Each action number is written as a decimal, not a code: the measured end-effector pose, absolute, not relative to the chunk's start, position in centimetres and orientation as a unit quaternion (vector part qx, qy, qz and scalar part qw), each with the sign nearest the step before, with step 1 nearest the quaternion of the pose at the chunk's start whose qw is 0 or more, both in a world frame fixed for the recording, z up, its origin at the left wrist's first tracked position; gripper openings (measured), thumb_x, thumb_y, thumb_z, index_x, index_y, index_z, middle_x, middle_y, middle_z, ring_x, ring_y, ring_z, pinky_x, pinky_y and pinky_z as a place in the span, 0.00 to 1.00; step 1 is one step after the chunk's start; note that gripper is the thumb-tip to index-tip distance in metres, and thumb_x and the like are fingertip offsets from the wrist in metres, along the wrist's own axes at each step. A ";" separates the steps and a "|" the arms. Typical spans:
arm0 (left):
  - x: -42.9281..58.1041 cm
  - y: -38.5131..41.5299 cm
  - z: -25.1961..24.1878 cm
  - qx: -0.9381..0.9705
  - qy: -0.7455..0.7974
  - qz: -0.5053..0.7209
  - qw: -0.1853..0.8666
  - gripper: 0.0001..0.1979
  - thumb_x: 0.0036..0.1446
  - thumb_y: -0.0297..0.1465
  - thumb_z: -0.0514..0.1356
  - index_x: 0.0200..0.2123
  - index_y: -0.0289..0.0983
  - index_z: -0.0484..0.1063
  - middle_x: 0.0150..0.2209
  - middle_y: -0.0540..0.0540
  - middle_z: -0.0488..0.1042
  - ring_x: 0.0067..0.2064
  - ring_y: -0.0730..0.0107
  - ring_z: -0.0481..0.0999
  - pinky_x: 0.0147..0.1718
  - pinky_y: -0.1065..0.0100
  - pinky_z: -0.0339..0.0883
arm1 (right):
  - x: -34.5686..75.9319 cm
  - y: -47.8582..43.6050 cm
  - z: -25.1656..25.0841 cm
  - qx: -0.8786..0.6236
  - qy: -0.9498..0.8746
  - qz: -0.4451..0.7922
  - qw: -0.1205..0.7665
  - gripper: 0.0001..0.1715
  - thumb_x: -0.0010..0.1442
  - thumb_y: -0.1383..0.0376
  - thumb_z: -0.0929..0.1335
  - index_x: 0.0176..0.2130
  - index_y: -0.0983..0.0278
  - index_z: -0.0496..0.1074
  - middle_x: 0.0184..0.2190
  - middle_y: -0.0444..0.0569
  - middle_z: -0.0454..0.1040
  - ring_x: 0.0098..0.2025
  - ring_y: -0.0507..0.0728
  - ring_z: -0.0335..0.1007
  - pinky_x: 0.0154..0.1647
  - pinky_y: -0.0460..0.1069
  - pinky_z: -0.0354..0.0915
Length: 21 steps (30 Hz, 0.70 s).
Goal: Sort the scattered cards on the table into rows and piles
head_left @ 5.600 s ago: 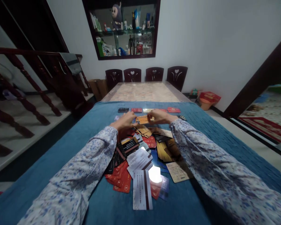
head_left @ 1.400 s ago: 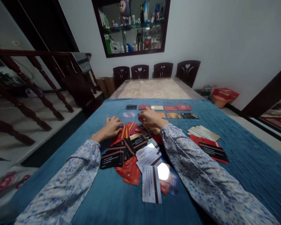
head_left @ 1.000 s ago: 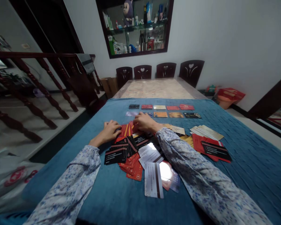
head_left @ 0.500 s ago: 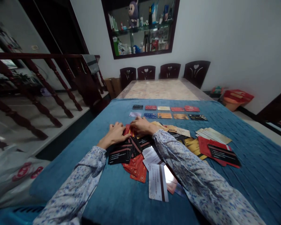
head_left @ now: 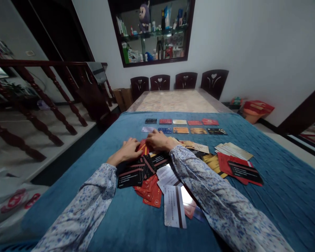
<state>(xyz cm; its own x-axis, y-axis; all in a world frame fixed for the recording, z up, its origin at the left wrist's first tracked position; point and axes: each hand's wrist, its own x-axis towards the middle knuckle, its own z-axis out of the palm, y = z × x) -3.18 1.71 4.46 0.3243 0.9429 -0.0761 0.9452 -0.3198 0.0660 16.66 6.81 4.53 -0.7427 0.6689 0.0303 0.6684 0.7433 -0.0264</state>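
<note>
My left hand rests over the left side of the card pile, fingers curved down and a little apart, the thumb reaching toward the red and yellow cards. From the right, my right hand bends its fingers onto those same cards; its fingertips are partly hidden. Black cards with a stripe are fanned below my left hand. Under them lie orange-red cards. Silvery striped cards lie nearer me, beside my right sleeve. Gold cards show past my right forearm.
Two rows of sorted cards lie further back, among them an orange card and a black one. At the right are pale cards and a red-and-black group. A blue cloth covers the table's near part.
The view has shifted slightly, so everything sits a little further left. Both hands stay at the red and yellow cards, with hardly any movement between them.
</note>
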 end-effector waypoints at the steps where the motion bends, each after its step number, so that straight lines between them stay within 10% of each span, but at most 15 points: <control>1: -3.3 1.6 4.4 0.818 0.574 -0.004 0.050 0.18 0.66 0.39 0.52 0.47 0.38 0.78 0.52 0.36 0.75 0.57 0.47 0.69 0.55 0.47 0.63 | 16.7 6.8 4.5 -0.359 -0.933 0.008 0.017 0.20 0.66 0.67 0.64 0.53 0.57 0.79 0.58 0.56 0.74 0.60 0.68 0.59 0.52 0.60 0.62; 21: -7.7 2.7 2.6 0.875 0.458 0.152 0.036 0.16 0.63 0.29 0.56 0.45 0.38 0.84 0.42 0.42 0.83 0.44 0.60 0.75 0.51 0.58 0.67 | 17.1 7.6 4.3 -0.303 -0.950 0.039 0.069 0.18 0.66 0.66 0.66 0.52 0.60 0.81 0.53 0.53 0.81 0.57 0.65 0.64 0.49 0.55 0.57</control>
<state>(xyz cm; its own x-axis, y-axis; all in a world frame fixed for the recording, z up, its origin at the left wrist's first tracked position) -7.74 2.73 2.57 0.5342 0.8125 0.2333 0.7903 -0.5780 0.2034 17.10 7.64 4.27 -0.8063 0.5816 0.1080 0.5708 0.8129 -0.1160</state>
